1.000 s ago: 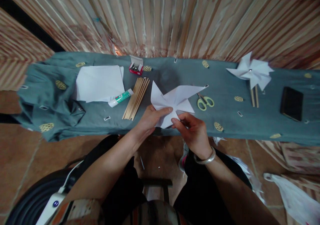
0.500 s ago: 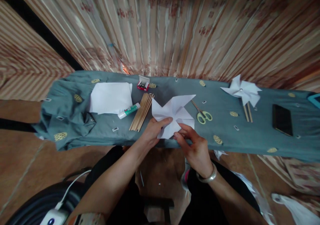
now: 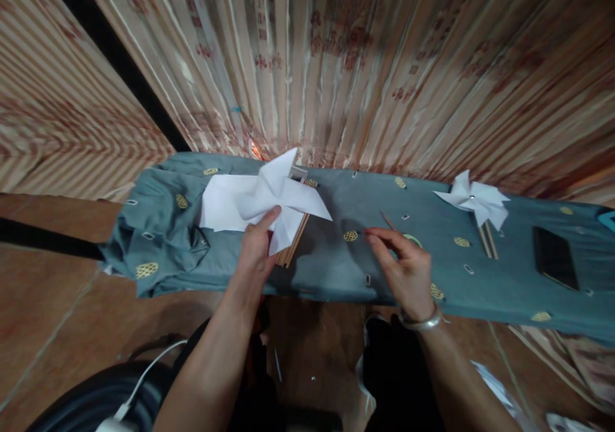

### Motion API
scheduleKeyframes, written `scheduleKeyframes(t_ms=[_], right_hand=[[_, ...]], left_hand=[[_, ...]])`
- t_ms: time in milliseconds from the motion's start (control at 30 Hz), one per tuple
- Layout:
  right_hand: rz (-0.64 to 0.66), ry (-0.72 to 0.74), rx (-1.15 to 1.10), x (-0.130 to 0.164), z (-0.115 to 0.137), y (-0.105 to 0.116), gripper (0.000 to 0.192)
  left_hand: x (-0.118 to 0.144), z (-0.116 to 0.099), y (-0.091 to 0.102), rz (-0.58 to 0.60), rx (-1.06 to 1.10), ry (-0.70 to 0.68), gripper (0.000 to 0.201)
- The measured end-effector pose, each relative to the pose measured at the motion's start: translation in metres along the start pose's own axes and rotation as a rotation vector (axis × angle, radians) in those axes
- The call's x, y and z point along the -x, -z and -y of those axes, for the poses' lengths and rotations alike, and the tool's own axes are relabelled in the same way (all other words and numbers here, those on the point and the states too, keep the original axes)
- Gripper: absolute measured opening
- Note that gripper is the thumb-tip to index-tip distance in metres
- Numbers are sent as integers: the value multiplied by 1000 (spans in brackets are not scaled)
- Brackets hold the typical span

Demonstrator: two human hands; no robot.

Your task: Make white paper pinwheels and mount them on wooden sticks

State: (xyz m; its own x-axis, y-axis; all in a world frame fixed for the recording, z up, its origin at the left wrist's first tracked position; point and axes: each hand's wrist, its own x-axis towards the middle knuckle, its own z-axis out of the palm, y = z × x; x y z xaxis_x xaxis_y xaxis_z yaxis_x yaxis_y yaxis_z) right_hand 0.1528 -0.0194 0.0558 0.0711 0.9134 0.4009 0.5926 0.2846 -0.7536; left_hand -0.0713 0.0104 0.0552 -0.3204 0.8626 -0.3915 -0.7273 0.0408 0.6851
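A white paper pinwheel (image 3: pixel 283 198) is pinched at its centre by my left hand (image 3: pixel 254 249), thumb on top. It is raised over the left part of the cloth-covered table, without a stick. My right hand (image 3: pixel 406 268) is apart from it to the right, thumb and forefinger pressed together above the cloth; anything between the tips is too small to make out. Behind the pinwheel, partly hidden, are a bundle of wooden sticks (image 3: pixel 293 249), a small box (image 3: pixel 298 174) and a stack of white paper (image 3: pixel 216 204). Scissors (image 3: pixel 413 240) lie mostly covered by my right hand.
Another white pinwheel (image 3: pixel 480 201) with a round centre lies across two sticks (image 3: pixel 489 240) at the right. Beyond it rest a dark phone (image 3: pixel 555 257) and a blue-edged object (image 3: pixel 607 219). A pleated curtain (image 3: pixel 336 86) hangs along the table's far edge.
My left hand has carried the pinwheel left and up, over the sticks, box and paper. My right hand has let go of it and moved right; the view has shifted slightly.
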Motion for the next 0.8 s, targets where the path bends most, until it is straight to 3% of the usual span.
scheduleKeyframes(t_ms=[133,267,400,533,800], right_hand=[[151,30,-6,-38,-11,-50,17],[362,53,261,-84,-18,-107,17],[375,30,350,-112,-26,-144,23],[389,39,385,-118,-35,-157,22],[395,75,340,-113,-39,-158,18]], left_hand=[[-7,-26,8,-72,49,-159,23],[-9,-35,15,-93,54,-199,25],[-11,-38,21,-110,60,-252,26],[-9,-41,22,-137,73,-203,26],[-1,-40,22,-110,57,-169,34]])
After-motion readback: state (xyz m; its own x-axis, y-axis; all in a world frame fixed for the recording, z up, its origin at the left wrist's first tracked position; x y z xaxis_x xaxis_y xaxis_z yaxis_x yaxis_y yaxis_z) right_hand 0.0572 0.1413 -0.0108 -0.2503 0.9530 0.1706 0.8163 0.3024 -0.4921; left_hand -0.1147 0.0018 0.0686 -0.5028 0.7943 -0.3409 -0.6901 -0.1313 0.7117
